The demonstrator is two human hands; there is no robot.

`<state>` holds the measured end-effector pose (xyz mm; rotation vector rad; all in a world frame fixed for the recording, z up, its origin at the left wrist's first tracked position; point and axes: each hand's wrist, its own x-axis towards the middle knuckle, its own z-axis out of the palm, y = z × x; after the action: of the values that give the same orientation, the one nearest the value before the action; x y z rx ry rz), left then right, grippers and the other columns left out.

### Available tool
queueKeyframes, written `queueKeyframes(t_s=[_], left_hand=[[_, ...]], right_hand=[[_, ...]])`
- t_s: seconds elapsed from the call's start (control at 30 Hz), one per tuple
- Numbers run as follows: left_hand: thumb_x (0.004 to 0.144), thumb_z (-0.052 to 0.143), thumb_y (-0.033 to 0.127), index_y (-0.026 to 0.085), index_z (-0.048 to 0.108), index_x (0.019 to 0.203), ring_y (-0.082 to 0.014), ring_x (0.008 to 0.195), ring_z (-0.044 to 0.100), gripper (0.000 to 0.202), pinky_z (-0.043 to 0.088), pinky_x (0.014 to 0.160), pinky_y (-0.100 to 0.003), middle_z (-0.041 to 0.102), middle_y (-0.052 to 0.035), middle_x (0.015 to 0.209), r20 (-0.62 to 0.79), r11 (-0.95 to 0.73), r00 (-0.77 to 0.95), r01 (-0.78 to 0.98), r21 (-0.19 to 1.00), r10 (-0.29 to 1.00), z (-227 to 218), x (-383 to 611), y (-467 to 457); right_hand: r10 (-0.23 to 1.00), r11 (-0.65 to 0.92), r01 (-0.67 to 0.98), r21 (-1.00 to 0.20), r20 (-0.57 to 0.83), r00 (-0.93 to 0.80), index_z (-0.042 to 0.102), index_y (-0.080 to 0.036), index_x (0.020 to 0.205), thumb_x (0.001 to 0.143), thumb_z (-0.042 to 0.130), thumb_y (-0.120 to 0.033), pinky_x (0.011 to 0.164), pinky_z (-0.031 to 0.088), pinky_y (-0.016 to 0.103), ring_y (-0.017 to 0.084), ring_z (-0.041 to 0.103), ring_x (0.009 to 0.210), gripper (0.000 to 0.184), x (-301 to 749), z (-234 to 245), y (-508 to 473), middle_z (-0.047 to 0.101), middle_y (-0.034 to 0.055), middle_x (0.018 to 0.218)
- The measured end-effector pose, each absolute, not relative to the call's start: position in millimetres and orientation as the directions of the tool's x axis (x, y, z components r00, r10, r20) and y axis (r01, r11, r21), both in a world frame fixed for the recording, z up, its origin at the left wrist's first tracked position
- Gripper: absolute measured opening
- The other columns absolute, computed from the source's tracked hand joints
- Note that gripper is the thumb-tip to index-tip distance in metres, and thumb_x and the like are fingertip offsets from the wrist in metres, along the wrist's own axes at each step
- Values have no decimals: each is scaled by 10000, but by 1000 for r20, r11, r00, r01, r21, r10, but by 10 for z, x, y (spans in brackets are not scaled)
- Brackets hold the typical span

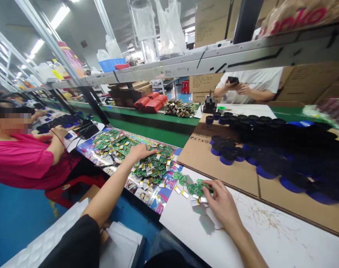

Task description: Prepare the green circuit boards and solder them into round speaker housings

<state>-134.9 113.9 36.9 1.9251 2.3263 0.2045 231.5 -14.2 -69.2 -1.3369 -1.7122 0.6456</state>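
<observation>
My left hand (139, 152) rests on a heap of small green circuit boards (155, 163) with silver batteries attached. One finger stretches out over the boards; the others are partly hidden. Closer to me, my right hand (221, 199) is closed, thumb and fingers pinching a few green circuit boards (197, 188) above the white board (183, 223). Silver batteries with yellow ends (195, 202) hang or lie below them, and another green board (180, 178) lies just to the left.
Black-and-blue round parts (228, 156) stand in rows on cardboard (194, 156) at the right. A metal shelf (169, 69) crosses overhead. One person in pink (24, 160) sits at the left; another in white (253, 85) holds a phone across the bench. Red bundles (151, 102) lie beyond.
</observation>
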Motion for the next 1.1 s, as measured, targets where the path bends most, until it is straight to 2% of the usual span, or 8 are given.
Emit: queueKeyframes(t_s=[0.13, 0.3, 0.4, 0.57, 0.67, 0.9, 0.97, 1.1], left_hand=[[778, 687, 788, 193, 723, 882, -302, 900, 745, 605, 531, 768, -312, 793, -128, 926, -94, 183, -168, 963, 198, 981, 254, -1451, 1258], [732, 755, 736, 204, 709, 779, -353, 965, 743, 536, 526, 792, -337, 781, -145, 861, -93, 219, -207, 963, 158, 974, 260, -1427, 1322], [695, 827, 627, 209, 683, 718, -343, 934, 745, 443, 523, 792, -334, 763, -121, 784, -94, 200, -186, 965, 168, 978, 326, -1408, 1386], [628, 874, 522, 203, 711, 887, -251, 708, 712, 442, 516, 673, -294, 729, -34, 688, -137, 162, -129, 952, 261, 982, 391, -1406, 1467], [614, 859, 494, 203, 720, 945, -234, 676, 693, 462, 499, 616, -281, 714, -5, 668, -164, 157, -112, 941, 298, 980, 407, -1408, 1493], [606, 814, 377, 217, 730, 754, -243, 721, 698, 233, 494, 654, -276, 708, -7, 642, -160, 125, -83, 954, 274, 984, 561, -1348, 1524], [627, 799, 348, 208, 742, 799, -235, 696, 691, 229, 492, 662, -277, 719, -13, 666, -133, 106, -74, 960, 259, 988, 662, -1326, 1507], [770, 698, 325, 211, 721, 1086, -207, 792, 706, 336, 503, 733, -254, 775, -16, 899, -24, 24, -18, 965, 261, 1000, 956, -1269, 1408]], right_hand=[[945, 325, 474, -818, 299, -132, 768, -259, 978, 983, 568, -359, 662, 531, 347, 231, 680, 771, 224, 2299, -674, -149, 734, 80, 1005], [945, 326, 466, -823, 287, -155, 761, -259, 944, 980, 561, -322, 671, 535, 351, 235, 680, 769, 213, 2272, -671, -150, 749, 72, 973], [947, 321, 474, -820, 271, -172, 749, -259, 938, 985, 555, -308, 692, 535, 352, 230, 675, 769, 206, 2270, -681, -156, 747, 64, 974], [943, 334, 484, -809, 276, -188, 743, -263, 929, 986, 556, -288, 702, 533, 343, 232, 687, 803, 197, 2271, -684, -172, 752, 58, 973], [939, 343, 486, -804, 284, -193, 746, -262, 930, 981, 551, -280, 676, 534, 336, 218, 677, 754, 203, 2270, -673, -171, 753, 51, 952], [938, 345, 484, -804, 280, -202, 737, -260, 940, 985, 543, -264, 704, 543, 340, 220, 692, 793, 199, 2271, -697, -163, 758, 45, 962], [942, 334, 484, -809, 265, -207, 728, -259, 945, 989, 540, -258, 735, 543, 346, 228, 702, 844, 193, 2269, -711, -160, 761, 44, 981], [948, 314, 480, -819, 244, -205, 717, -258, 945, 990, 538, -250, 771, 537, 352, 234, 706, 888, 185, 2261, -707, -163, 762, 40, 1004]])
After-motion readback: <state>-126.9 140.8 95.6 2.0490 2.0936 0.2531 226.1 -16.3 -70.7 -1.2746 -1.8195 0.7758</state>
